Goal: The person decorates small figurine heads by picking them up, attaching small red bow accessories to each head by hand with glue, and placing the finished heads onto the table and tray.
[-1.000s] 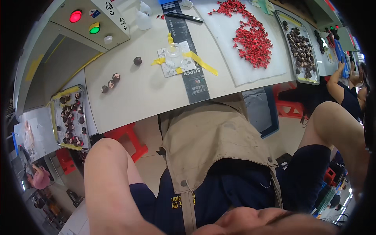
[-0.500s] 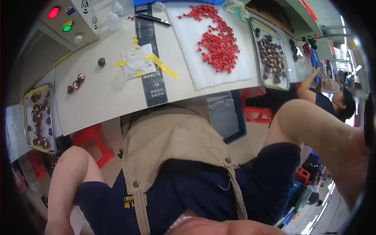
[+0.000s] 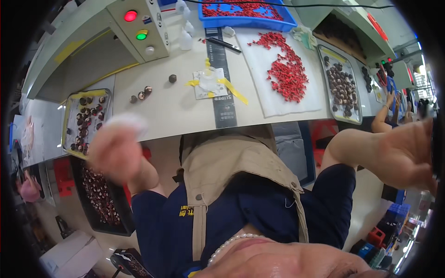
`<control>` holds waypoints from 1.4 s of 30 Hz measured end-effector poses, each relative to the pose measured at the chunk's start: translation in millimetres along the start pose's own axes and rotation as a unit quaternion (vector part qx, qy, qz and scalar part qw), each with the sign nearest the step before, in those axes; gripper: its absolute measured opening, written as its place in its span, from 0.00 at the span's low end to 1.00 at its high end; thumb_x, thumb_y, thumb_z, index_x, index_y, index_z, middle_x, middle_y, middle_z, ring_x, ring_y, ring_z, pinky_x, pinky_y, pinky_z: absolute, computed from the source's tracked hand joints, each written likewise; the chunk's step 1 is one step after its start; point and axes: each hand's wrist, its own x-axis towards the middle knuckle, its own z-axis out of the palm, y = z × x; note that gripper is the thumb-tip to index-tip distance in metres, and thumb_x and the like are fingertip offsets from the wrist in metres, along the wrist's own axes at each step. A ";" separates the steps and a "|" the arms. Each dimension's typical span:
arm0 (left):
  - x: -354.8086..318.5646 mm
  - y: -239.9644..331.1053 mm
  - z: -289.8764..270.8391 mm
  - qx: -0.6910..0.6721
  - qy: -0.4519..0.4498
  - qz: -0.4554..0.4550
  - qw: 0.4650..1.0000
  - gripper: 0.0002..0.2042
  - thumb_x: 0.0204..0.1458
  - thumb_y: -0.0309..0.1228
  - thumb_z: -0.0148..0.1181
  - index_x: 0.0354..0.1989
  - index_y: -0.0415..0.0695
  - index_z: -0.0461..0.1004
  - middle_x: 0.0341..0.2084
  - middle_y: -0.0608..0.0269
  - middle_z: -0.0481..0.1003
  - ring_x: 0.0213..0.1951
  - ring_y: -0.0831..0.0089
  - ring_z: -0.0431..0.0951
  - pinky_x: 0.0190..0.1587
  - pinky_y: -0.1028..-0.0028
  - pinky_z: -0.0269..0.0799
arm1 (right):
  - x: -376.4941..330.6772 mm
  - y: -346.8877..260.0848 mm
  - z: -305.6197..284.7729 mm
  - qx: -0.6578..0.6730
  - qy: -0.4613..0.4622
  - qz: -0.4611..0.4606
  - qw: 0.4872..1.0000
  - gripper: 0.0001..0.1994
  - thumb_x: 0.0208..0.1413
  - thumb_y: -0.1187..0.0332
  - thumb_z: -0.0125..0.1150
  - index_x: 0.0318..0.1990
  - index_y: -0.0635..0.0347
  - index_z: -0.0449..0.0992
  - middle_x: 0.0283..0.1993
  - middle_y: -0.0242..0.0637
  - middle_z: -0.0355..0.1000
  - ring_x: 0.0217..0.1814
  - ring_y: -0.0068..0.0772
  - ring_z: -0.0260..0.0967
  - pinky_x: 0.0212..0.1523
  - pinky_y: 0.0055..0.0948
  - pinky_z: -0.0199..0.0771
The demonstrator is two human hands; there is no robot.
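My left hand [image 3: 116, 150] is raised in front of the table's near left edge, smeared by motion. A whitish blur lies over its fingertips, and I cannot make out what it is. My right hand [image 3: 408, 150] is lifted at the right rim of the picture, its fingers against a dark thing [image 3: 436, 148] there and partly hidden. Neither hand touches the table. Nearest to my left hand is a metal tray [image 3: 69, 109] of dark round pieces, some with pale or red patches. Several loose dark balls [image 3: 141, 94] lie on the table beyond it.
A white square with a clear ring [image 3: 209, 81] is taped down with yellow tape. Small red pieces [image 3: 287, 76] cover part of a white sheet. Another tray [image 3: 340, 85] stands right. Behind are a black-handled tool [image 3: 223, 45], white bottles [image 3: 186, 41] and a blue bin [image 3: 248, 21].
My left hand has come up into view from below the lower left edge. My right hand stays at the right rim. The whole view has shifted, showing more at the left and back.
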 end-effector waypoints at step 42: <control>-107.4 -75.4 89.3 -0.347 -0.038 -0.670 0.655 0.16 0.55 0.23 0.54 0.53 0.40 0.66 0.48 0.57 0.72 0.43 0.79 0.74 0.43 0.81 0.71 | -231.2 39.5 114.0 0.263 -0.049 0.762 0.590 0.10 0.57 0.72 0.57 0.45 0.65 0.73 0.37 0.35 0.74 0.42 0.23 0.71 0.47 0.22 0.68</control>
